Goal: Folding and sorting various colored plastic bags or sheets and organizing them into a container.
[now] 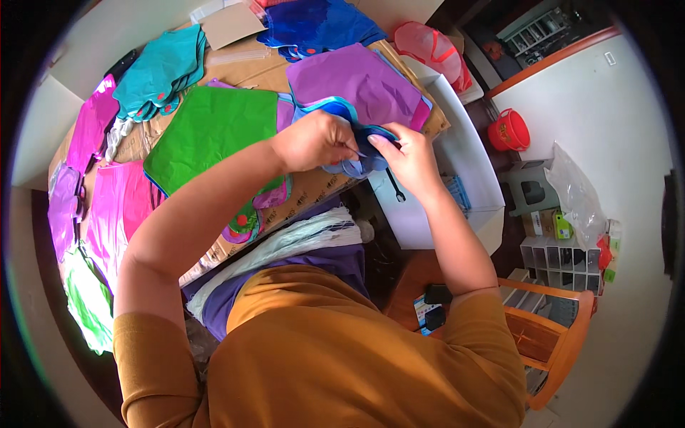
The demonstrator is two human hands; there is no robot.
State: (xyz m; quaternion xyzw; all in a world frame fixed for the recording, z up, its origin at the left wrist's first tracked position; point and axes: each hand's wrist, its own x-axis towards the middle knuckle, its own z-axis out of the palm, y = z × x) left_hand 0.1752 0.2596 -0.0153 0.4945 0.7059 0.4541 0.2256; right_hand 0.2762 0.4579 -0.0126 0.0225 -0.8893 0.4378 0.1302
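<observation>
Pinching from both sides, the two hands meet over the near edge of the tabletop (235, 71) on a small blue foil piece (360, 165). The left hand (314, 140) is curled closed, its fingertips gripping the piece's left edge; the right hand (408, 158) is closed on the right edge, thumb laid across the top. The blue piece hangs between them, just above the cardboard that covers the tabletop — its lower rim shows below the knuckles.

Just behind the hands lies a flat purple foil sheet (357, 78), with a light-blue edge peeking out beneath it. To the left, a green foil sheet (210, 132) lies flat, its corner passing under the left forearm. Farther left are pink foil sheets (118, 196) and, toward the far side, a teal stack (160, 68); a dark blue stack (317, 25) sits at the far edge.

A bundle of pale strips (285, 246) lies across the lap. To the right, off the tabletop, stand a white open box (457, 143) and, well apart, a red bucket (509, 130).
</observation>
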